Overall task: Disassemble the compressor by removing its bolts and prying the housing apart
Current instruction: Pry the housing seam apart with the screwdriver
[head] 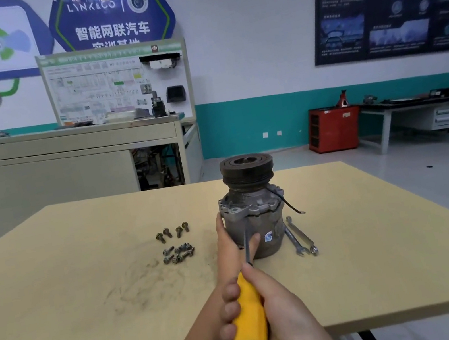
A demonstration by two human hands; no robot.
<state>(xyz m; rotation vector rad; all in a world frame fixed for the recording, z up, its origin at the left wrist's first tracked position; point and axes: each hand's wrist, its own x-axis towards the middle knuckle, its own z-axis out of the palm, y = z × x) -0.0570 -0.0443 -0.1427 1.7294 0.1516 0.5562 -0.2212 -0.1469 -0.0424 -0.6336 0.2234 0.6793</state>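
Head view: bolts point(178, 253) look all out, piled on the counter point(87, 284). Left hand point(231, 246) wraps the upright compressor point(254, 209) mid-counter, right hand point(271, 305) grips a screwdriver point(249, 315) at its seam. Housing's not apart yet.

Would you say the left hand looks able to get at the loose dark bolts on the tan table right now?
Probably yes: the loose dark bolts lie on the tan table just left of the left hand, nothing between. It would first have to release the grey metal compressor it holds.

Single head-worn view, forward and down, close over the table point(87, 284), workshop beyond.
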